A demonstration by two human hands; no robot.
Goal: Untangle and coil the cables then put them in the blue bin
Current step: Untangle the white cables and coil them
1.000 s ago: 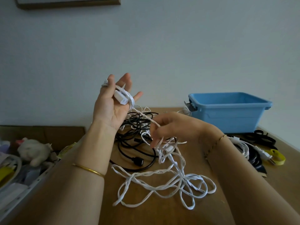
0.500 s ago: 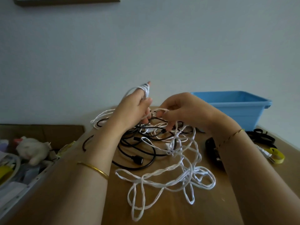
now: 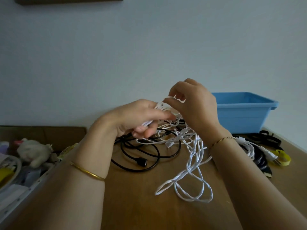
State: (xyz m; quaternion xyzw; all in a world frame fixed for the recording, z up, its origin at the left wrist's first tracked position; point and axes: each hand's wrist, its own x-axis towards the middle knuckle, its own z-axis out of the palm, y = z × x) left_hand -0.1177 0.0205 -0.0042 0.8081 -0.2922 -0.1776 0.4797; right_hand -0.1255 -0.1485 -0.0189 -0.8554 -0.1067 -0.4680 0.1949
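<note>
A long white cable (image 3: 193,156) trails in loose loops across the wooden table (image 3: 132,196). My left hand (image 3: 137,117) is raised over the pile, with turns of that white cable wound round its fingers. Just right of it, my right hand (image 3: 194,103) pinches a strand of the same cable between thumb and fingers. A tangled black cable (image 3: 141,156) with a USB plug lies under my hands. The blue bin (image 3: 242,113) stands at the back right of the table; its inside is hidden from here.
At the right edge lie a black cable bundle (image 3: 260,158), a white cable (image 3: 247,145), black straps (image 3: 265,138) and a yellow strap (image 3: 282,157). On the left, an open box (image 3: 25,163) holds a plush toy (image 3: 33,150) and other clutter. A wall rises behind the table.
My right hand rose from the table to beside the left hand's fingers, drawing the white cable up. My left hand lowered and turned palm-down. The loose loops on the table shrank and shifted right.
</note>
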